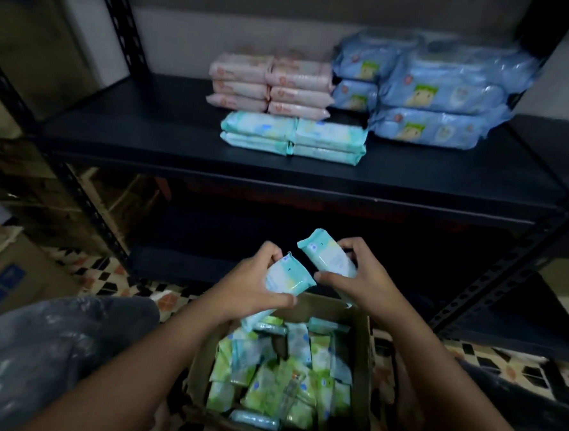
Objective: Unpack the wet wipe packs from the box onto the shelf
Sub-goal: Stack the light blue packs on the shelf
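Note:
My left hand (256, 280) grips a teal wet wipe pack (287, 275) above the cardboard box (365, 370). Beside it, my right hand (359, 276) grips a second teal pack (327, 254), tilted up toward the shelf. The box on the floor holds several green and teal packs (283, 375). On the black shelf board (132, 122) lie teal packs (294, 139) at the front, pink packs (271, 84) behind them, and large blue packs (430, 91) on the right.
Black metal uprights (121, 22) frame the shelf left and right. A dark lower shelf (207, 260) sits behind the box. A grey-clad knee (51, 351) is at lower left. Cardboard boxes (3, 274) stand left on the patterned floor.

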